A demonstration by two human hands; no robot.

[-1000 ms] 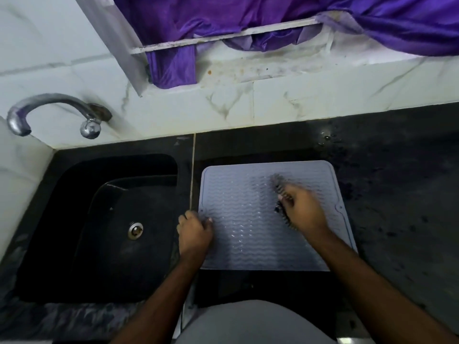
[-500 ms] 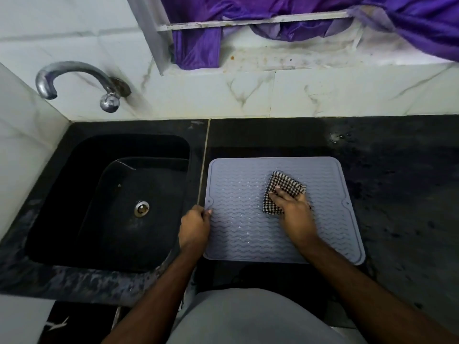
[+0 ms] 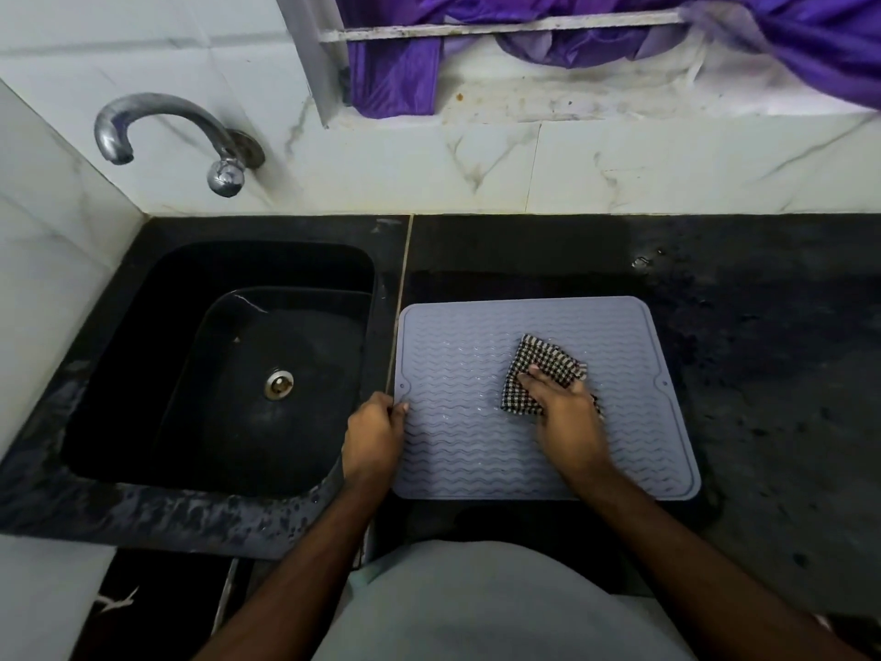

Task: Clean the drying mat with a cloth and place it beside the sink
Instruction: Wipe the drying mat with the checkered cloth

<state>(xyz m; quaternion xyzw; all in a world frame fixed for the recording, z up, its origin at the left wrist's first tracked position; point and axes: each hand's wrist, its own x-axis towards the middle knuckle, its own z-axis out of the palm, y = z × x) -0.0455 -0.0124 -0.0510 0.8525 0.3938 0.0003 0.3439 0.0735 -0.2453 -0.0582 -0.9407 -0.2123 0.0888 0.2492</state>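
A grey ribbed drying mat (image 3: 467,436) lies flat on the black counter just right of the sink (image 3: 214,369). A black-and-white checked cloth (image 3: 538,364) sits on the mat's middle. My right hand (image 3: 567,417) presses flat on the cloth with straight fingers. My left hand (image 3: 374,434) grips the mat's left edge, its fingers curled round the rim beside the sink.
A steel tap (image 3: 157,131) juts from the marble wall above the sink. The black counter (image 3: 772,374) stretches right of the mat, with damp patches. A purple curtain (image 3: 395,73) hangs over the window ledge behind. The counter's front edge runs close to my body.
My right hand has spread the cloth flat on the mat and slid it slightly toward the middle. The view has tilted down. My left hand keeps its hold on the edge.
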